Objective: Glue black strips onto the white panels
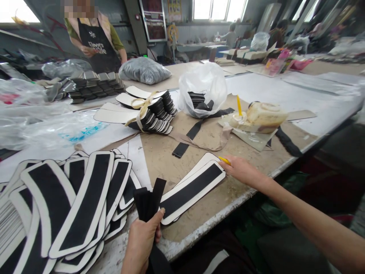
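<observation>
My left hand [144, 238] grips a bunch of black strips [148, 199] at the table's near edge. Just right of it lies a white curved panel [192, 190] with a black strip stuck along its middle, on top of another white panel. My right hand [242, 170] rests at that panel's far end and holds a thin yellow stick [224, 160]. To the left spreads a fan of several finished white panels with black strips [71, 205].
A glue-caked pot [261, 116] with a yellow brush sits at right. A plastic bag of black strips [202, 91] stands mid-table. Tied bundles of panels [145, 112] lie behind. A person in a black apron [98, 42] stands at the far left. The table edge [216, 219] runs diagonally.
</observation>
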`<state>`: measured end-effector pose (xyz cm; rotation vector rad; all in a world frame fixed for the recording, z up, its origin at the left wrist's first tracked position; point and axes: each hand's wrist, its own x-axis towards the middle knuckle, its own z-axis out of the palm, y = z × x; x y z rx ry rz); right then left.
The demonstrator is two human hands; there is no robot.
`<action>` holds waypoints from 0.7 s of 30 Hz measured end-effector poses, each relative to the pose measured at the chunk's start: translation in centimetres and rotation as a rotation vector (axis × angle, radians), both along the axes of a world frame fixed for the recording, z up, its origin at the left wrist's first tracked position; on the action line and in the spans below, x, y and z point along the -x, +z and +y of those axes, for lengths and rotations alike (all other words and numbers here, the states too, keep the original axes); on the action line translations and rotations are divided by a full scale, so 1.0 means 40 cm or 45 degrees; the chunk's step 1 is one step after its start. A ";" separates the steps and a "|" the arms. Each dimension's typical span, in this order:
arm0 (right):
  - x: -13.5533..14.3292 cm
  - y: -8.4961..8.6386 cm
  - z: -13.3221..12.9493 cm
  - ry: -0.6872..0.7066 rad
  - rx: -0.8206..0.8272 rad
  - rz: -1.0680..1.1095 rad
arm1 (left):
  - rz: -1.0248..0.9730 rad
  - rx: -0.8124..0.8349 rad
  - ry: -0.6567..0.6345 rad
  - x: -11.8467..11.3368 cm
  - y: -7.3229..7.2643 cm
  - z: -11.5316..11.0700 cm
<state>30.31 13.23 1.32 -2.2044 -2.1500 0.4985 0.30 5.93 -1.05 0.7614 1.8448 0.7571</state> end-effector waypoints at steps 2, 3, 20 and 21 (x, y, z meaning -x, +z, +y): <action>-0.004 -0.001 -0.001 0.016 0.017 0.105 | -0.032 -0.020 0.010 0.003 -0.002 -0.001; -0.003 0.000 -0.003 0.011 0.030 0.157 | -0.048 -0.032 0.015 0.006 -0.003 -0.002; 0.042 0.071 -0.071 -0.193 0.423 1.321 | -0.458 -0.305 0.158 0.061 0.042 -0.056; 0.042 0.070 -0.074 -0.192 0.429 1.360 | -0.478 -0.317 0.147 0.064 0.042 -0.060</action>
